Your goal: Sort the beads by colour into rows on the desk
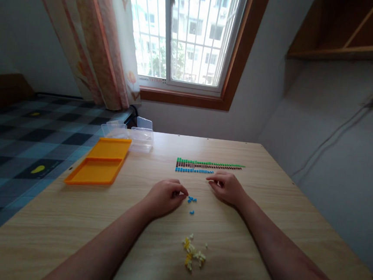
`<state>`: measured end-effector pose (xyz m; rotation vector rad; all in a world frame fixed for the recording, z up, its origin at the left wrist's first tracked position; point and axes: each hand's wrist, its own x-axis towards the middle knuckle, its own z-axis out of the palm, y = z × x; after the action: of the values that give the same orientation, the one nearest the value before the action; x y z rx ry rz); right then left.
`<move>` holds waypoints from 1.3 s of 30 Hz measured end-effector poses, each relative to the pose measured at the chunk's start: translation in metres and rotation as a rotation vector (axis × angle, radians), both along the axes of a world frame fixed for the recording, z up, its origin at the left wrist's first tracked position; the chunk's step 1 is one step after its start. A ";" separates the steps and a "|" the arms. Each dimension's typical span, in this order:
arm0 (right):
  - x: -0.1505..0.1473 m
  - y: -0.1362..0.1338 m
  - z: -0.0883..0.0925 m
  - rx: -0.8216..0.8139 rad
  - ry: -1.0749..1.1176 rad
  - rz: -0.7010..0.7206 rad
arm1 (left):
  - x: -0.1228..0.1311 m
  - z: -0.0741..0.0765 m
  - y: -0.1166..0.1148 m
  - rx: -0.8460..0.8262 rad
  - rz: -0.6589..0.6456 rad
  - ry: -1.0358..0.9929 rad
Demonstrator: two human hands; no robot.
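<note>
My left hand (167, 198) rests on the table with thumb and forefinger curled together beside a small pile of blue building pieces (190, 199). Whether a piece sits between those fingertips is too small to see. A single blue piece (192, 212) lies just nearer to me. My right hand (226, 187) is closed, its fingertips at the table just below the right end of a row of blue pieces (194, 170). Anything in its grip is hidden. Above that row run a row of brown pieces (200, 166) and a row of green pieces (204, 162).
Mixed yellow and cream pieces (191, 253) lie loosely heaped near the front. At the left stands an open orange case (97, 171), with clear plastic boxes (141, 139) behind it. A checkered bed (39, 144) adjoins the table's left side.
</note>
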<state>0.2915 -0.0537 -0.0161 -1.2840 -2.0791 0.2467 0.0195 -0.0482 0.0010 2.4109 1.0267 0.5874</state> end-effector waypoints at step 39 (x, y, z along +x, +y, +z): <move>0.010 -0.011 0.011 -0.112 -0.125 0.114 | -0.001 0.003 -0.002 -0.004 -0.094 0.050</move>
<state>0.3015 -0.0648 -0.0056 -1.2770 -2.2760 0.3462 0.0189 -0.0503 0.0041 2.4666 0.9272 0.4947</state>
